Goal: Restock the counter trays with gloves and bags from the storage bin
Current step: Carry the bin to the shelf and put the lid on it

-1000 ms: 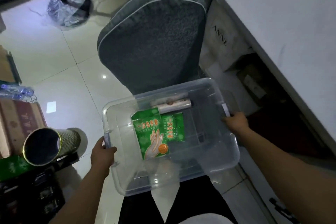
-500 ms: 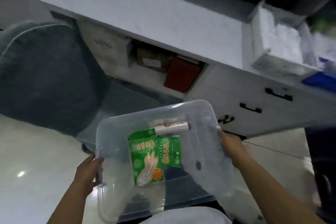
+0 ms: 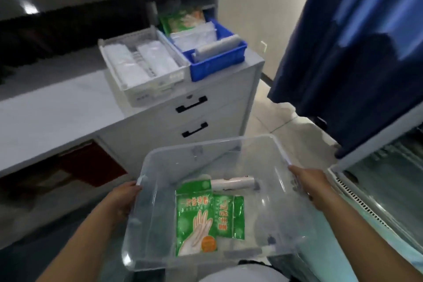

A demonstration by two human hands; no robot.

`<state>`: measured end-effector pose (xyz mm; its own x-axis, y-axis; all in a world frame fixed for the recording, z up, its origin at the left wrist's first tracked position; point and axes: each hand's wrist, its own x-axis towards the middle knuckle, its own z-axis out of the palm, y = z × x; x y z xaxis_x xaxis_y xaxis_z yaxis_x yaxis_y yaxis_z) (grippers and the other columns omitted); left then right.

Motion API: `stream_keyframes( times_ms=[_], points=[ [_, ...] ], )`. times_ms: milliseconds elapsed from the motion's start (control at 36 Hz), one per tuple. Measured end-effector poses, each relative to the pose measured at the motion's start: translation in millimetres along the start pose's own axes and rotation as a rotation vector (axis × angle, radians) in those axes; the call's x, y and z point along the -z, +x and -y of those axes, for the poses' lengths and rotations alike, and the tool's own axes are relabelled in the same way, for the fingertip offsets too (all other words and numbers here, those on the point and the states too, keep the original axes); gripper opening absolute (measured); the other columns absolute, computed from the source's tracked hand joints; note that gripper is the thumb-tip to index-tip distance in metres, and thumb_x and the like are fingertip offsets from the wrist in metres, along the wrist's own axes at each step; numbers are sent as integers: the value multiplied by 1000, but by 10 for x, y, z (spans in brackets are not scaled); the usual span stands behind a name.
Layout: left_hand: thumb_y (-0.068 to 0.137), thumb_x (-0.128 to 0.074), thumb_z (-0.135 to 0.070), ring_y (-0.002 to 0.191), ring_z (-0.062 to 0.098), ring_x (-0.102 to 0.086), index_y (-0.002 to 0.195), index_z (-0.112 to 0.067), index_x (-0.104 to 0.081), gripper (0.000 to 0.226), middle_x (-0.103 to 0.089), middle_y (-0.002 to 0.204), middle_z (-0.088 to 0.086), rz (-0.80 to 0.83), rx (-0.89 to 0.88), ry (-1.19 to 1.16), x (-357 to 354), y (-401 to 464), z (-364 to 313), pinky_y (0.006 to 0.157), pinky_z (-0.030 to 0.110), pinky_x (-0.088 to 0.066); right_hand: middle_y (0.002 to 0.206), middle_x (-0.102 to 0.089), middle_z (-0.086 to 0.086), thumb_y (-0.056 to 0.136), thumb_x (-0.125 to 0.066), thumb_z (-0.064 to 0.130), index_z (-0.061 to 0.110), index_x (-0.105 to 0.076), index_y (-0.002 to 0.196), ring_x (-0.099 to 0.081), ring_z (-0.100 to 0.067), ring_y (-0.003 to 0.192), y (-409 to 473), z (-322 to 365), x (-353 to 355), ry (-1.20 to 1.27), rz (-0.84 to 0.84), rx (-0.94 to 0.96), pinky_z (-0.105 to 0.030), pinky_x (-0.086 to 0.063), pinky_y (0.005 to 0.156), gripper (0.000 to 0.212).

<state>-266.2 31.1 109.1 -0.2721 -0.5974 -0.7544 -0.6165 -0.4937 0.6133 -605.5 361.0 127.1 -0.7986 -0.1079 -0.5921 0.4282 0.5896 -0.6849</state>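
Holding the clear storage bin by its two short sides, the person carries it in front of them, near the counter. The left hand curls its fingers round the left rim. The right hand curls round the right rim.

Inside the bin lie two green glove packs, one partly under the other, and one white roll of bags just behind them. None of these have come out yet, so I think the restocking part is not done.

Two trays sit side by side on the counter, touching. The white tray holds white packets. The blue tray holds a green pack, flat clear packets and one roll. Both already have some stock, but there looks to be room for more.
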Motion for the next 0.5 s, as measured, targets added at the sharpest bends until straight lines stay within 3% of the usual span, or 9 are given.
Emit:
stream_keyframes(
  times_ms=[56,111,139,167,222,306,361,389,500],
  points=[
    [101,-50,-10,98,40,-60,131,3,-57,33,-62,123,31,11,-25,82,-383,114,-345,95,60,-50,72,-70,-19,74,-77,44,5,-69,72,-68,-33,70,203,-72,314,33,-24,-16,-40,-53,61,40],
    [101,-50,-11,85,38,-60,134,-4,-58,34,-59,128,32,14,-60,111,-786,199,-632,70,41,-58,52,-60,-12,70,-75,54,13,-62,60,-58,-25,55,364,-115,627,54,-41,-39,-29,-37,52,44],
    [101,-51,-12,80,36,-58,135,-7,-58,35,-59,130,31,7,-72,127,-982,242,-751,61,31,-53,49,-56,-10,69,-75,55,14,-62,60,-54,-22,52,443,-133,768,66,-55,-56,-27,-34,52,44],
    [101,-51,-13,82,34,-57,135,-9,-58,36,-59,129,30,5,-81,144,-1175,298,-860,61,29,-47,48,-55,-10,69,-75,53,13,-64,63,-52,-22,51,521,-149,904,88,-76,-66,-28,-34,53,42],
    [101,-48,-11,88,33,-57,136,-7,-57,36,-62,122,25,51,-104,174,-1548,388,-1068,66,33,-43,51,-57,-12,72,-75,46,10,-69,73,-53,-23,50,643,-168,1151,121,-118,-67,-30,-38,56,37],
    [99,-49,-7,77,30,-57,132,-14,-57,35,-60,108,15,91,-130,224,-2042,420,-1412,68,33,-46,60,-68,-16,76,-75,42,5,-76,84,-60,-21,53,787,-216,1459,189,-174,-53,-31,-44,57,38],
    [93,-55,-5,80,29,-56,133,-20,-57,43,-60,104,13,115,-125,282,-2300,436,-1640,70,33,-46,49,-64,-6,75,-77,39,14,-76,63,-57,-14,42,837,-241,1649,242,-218,-90,-25,-42,53,28],
    [91,-56,-3,80,28,-55,135,-23,-56,49,-60,103,13,139,-127,320,-2418,445,-1758,69,32,-46,44,-59,-2,74,-78,40,15,-71,53,-54,-14,38,871,-258,1734,265,-237,-111,-24,-41,51,33],
    [87,-58,0,83,30,-56,129,-22,-59,48,-61,99,15,200,-183,452,-2952,529,-2294,73,34,-46,51,-63,-7,75,-78,36,6,-69,69,-60,-26,55,996,-297,1994,383,-280,-186,-36,-48,61,32]
  ],
)
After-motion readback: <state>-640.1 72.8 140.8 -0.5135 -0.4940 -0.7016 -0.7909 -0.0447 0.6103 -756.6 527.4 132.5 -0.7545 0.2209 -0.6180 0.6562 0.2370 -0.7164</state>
